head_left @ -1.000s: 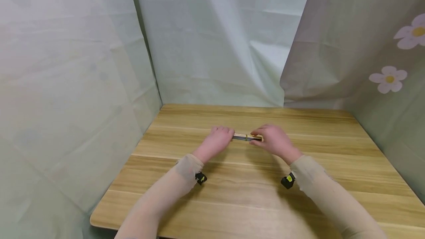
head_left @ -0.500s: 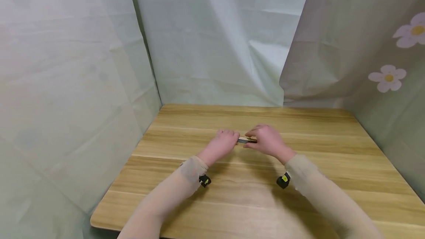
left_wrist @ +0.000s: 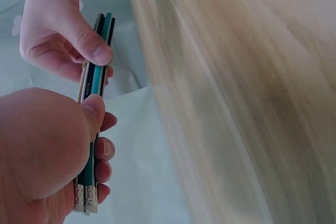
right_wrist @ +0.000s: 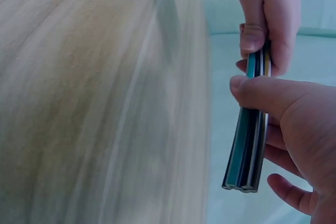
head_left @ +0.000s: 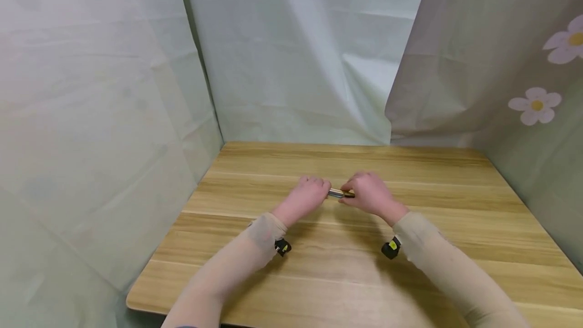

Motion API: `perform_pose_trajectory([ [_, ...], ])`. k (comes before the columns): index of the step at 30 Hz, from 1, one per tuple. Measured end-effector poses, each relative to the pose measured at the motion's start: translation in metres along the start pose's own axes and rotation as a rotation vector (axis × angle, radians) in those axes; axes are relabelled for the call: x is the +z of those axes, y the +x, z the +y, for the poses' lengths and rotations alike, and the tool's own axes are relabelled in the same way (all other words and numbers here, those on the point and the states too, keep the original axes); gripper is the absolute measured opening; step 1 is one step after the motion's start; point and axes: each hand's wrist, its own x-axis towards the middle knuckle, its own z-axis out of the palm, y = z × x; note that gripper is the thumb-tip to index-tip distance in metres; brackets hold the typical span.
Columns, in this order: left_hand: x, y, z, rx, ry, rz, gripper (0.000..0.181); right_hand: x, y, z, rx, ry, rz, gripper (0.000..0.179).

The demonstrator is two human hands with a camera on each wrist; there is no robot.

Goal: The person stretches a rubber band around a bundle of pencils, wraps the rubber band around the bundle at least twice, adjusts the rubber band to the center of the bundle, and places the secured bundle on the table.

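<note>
A bundle of several pencils (head_left: 336, 193), green and dark striped, spans the gap between both hands above the table. My left hand (head_left: 306, 196) grips one end of it; metal ferrules (left_wrist: 85, 196) poke out below the palm in the left wrist view. Farther along, my right hand (head_left: 371, 194) pinches the bundle between thumb and fingers. Beyond that thumb (right_wrist: 249, 88), the flat, blunt ends of the pencils (right_wrist: 244, 153) stick out past the right hand. The hands are close together, with a short stretch of pencil showing between them.
Below the hands lies a wood-grain table (head_left: 337, 277), with its rounded front left corner in view. Pale fabric hangs (head_left: 296, 65) enclose it at the back and sides, with flower prints on the right. Each wrist carries a small black camera (head_left: 390, 248).
Over the last second my hands have drawn closer together along the pencils, the left moving right. A yellowish band seen earlier round the bundle is now covered by my right fingers.
</note>
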Motion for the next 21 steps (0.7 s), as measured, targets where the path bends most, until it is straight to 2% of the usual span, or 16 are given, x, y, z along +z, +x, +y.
perform_pose_trajectory([
  [4,-0.001,0.004,0.006,-0.006,-0.089,-0.042,0.017,0.003,-0.001,0.000,-0.004,0.035,0.005,0.023],
  [9,-0.001,0.008,0.007,-0.022,-0.237,-0.078,0.020,-0.002,0.000,0.001,0.018,0.059,-0.011,0.032],
  [12,0.001,0.009,0.004,-0.052,-0.242,-0.075,0.018,-0.007,-0.001,0.006,0.072,0.046,-0.045,0.030],
  [15,0.002,0.008,0.001,-0.078,-0.199,-0.075,0.017,-0.011,-0.002,0.007,0.103,0.021,-0.084,0.022],
  [17,0.002,0.008,0.003,-0.062,-0.168,-0.069,0.017,-0.011,-0.002,0.007,0.083,0.006,-0.097,0.017],
  [21,-0.001,0.010,0.013,-0.001,-0.190,-0.060,0.022,-0.009,-0.002,0.002,-0.005,-0.001,-0.076,0.022],
])
